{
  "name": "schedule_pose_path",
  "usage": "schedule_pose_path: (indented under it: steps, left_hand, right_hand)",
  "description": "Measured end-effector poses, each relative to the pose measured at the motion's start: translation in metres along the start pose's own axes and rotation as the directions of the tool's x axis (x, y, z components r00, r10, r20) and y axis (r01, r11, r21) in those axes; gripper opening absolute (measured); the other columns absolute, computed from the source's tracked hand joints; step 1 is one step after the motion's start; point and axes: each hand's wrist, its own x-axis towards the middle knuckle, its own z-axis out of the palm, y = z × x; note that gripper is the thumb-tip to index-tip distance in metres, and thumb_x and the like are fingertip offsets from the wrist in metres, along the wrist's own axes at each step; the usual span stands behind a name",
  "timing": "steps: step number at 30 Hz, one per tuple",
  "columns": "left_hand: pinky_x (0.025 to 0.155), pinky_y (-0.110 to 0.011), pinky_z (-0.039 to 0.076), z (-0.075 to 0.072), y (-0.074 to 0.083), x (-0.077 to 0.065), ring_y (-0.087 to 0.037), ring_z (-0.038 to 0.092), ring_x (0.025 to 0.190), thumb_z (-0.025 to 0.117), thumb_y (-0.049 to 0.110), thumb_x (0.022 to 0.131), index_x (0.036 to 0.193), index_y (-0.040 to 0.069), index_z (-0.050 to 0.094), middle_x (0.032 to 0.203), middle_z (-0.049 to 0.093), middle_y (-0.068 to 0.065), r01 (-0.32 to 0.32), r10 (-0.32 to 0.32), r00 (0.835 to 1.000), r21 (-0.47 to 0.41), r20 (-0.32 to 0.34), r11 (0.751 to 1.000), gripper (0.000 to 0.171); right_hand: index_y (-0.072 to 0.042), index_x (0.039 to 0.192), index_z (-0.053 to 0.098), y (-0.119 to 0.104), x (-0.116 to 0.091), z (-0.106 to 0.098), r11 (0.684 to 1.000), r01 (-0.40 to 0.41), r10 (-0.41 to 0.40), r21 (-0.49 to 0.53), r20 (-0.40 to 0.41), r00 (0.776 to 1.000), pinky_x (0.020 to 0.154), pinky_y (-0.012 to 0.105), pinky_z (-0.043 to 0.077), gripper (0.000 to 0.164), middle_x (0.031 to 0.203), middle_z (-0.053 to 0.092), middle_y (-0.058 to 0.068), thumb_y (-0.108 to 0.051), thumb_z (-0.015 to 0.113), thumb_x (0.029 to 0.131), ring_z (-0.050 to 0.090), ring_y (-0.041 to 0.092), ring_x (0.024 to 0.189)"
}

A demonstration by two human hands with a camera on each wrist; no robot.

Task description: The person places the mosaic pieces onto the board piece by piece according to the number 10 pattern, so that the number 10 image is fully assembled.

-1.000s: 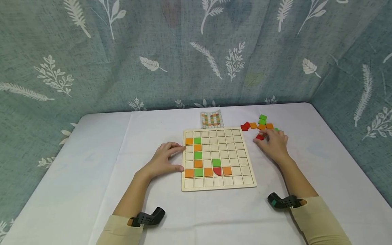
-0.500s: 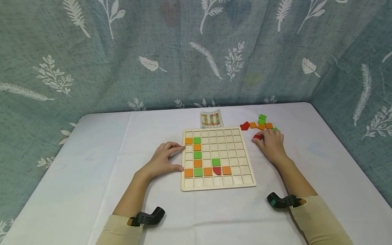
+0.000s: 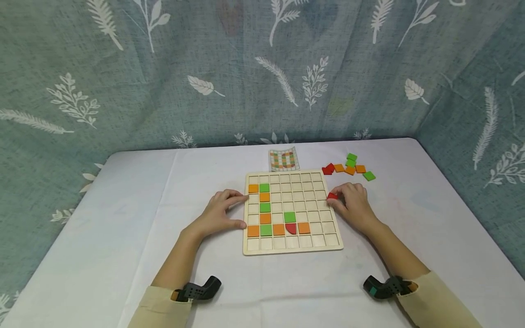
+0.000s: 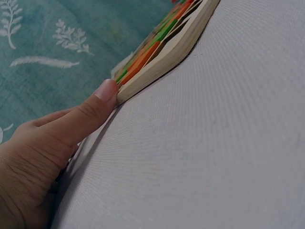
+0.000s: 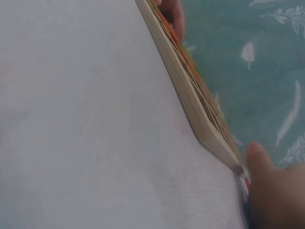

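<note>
The right hand (image 3: 354, 207) pinches a red piece (image 3: 332, 196) in its fingers, by the edge of the wooden board (image 3: 293, 197), near 2 o'clock. The left hand (image 3: 216, 214), thumb and fingers wide apart, touches the board at 9 o'clock. A picture card (image 3: 284, 160) lies at 12.

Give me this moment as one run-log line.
left hand: touching left edge of grid board | right hand: pinching red piece by board's right edge | pattern card: beyond board
</note>
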Motion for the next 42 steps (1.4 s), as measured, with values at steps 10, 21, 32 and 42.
schedule_pose_path:
  steps: [10, 21, 32, 42]
  left_hand:
    - [0.1, -0.047, 0.03, 0.0, -0.001, -0.001, -0.022, 0.035, 0.12, 0.08, 0.052, 0.066, 0.137, 0.023, 0.053, 0.132, 0.045, -0.001, -0.003, 0.003, 1.0, 0.0, -0.003, 1.0, 0.082]
    - [0.1, -0.048, 0.031, 0.0, 0.001, 0.0, -0.023, 0.035, 0.121, 0.08, 0.052, 0.066, 0.137, 0.023, 0.052, 0.133, 0.045, -0.001, -0.004, 0.004, 1.0, 0.007, 0.004, 1.0, 0.083]
    - [0.101, -0.048, 0.029, -0.001, 0.0, -0.001, -0.022, 0.034, 0.122, 0.08, 0.053, 0.066, 0.137, 0.023, 0.052, 0.133, 0.044, 0.0, -0.009, 0.009, 1.0, -0.006, 0.002, 1.0, 0.082]
    - [0.101, -0.048, 0.028, -0.002, 0.001, -0.001, -0.023, 0.035, 0.122, 0.08, 0.052, 0.066, 0.137, 0.023, 0.052, 0.133, 0.045, -0.001, -0.016, 0.016, 1.0, 0.0, 0.003, 1.0, 0.082]
  right_hand:
    - [-0.008, 0.097, 0.059, -0.016, -0.012, 0.003, 0.966, 0.213, -0.217, 0.148, 0.011, 0.976, 0.079, 0.034, 0.026, 0.032, 0.092, 0.057, 0.002, -0.016, 0.079, 0.074, 0.035, 0.015, 0.089]
    - [-0.019, 0.093, 0.066, -0.031, -0.02, 0.0, 0.943, 0.303, -0.325, 0.139, 0.179, 0.929, 0.085, 0.033, 0.03, 0.023, 0.09, 0.059, -0.011, -0.03, 0.078, 0.076, 0.041, 0.01, 0.092]
    - [-0.016, 0.093, 0.075, -0.027, -0.02, 0.006, 0.887, 0.392, -0.422, 0.244, 0.085, 0.903, 0.076, 0.027, 0.025, 0.024, 0.082, 0.055, -0.01, -0.022, 0.082, 0.071, 0.037, 0.007, 0.084]
    - [-0.013, 0.093, 0.076, -0.036, -0.017, 0.015, 0.868, 0.391, -0.405, 0.306, -0.02, 0.914, 0.078, 0.029, 0.021, 0.029, 0.083, 0.058, -0.007, -0.024, 0.084, 0.068, 0.037, 0.009, 0.083]
